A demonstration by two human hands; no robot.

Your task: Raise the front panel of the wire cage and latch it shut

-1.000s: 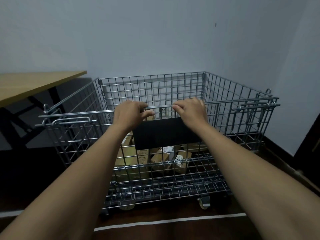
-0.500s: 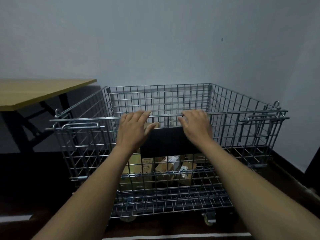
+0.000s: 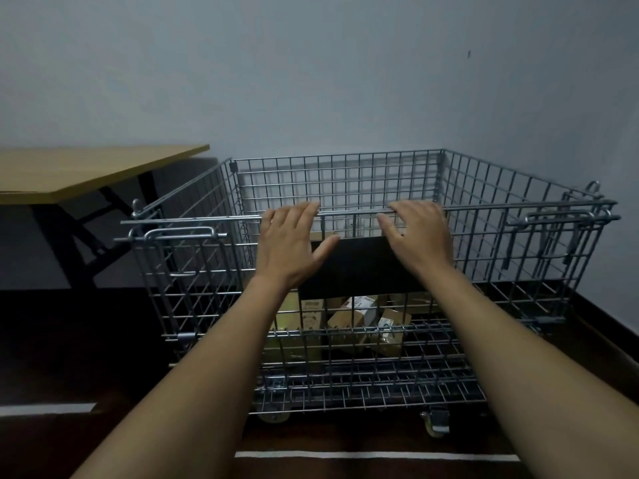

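Panel top meets left hand, right hand.

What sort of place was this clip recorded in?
Probably a storeroom or back room: a wire cage on casters holding cardboard boxes stands in a bare corner beside a wooden table, with a white line marked on the floor.

floor: dark | wire cage stands on casters | white line in front | table at left
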